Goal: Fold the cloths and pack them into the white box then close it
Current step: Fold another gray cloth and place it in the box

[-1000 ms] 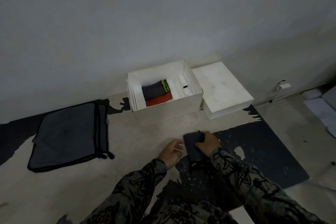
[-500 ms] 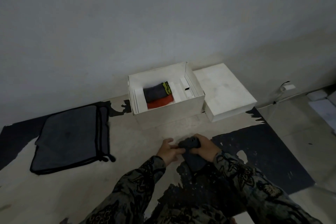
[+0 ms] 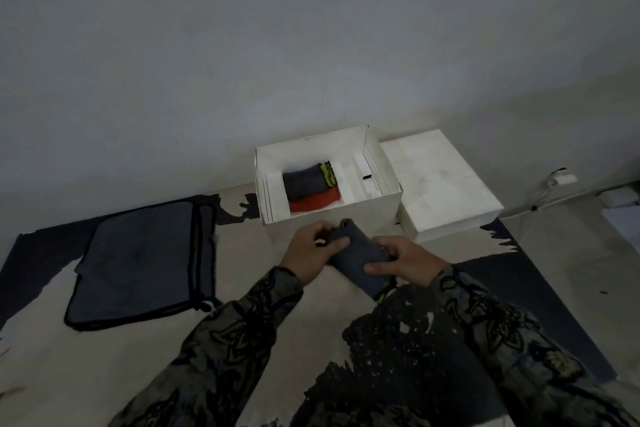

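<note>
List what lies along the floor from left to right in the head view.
Dark flat bag → left hand → folded dark cloth → right hand → white lid → wall plug.

A folded dark grey cloth sits gripped between my left hand and right hand. Just beyond my hands stands the open white box, holding a folded grey cloth with a yellow tag atop a red cloth. Its white lid lies beyond my right hand, beside the box.
</note>
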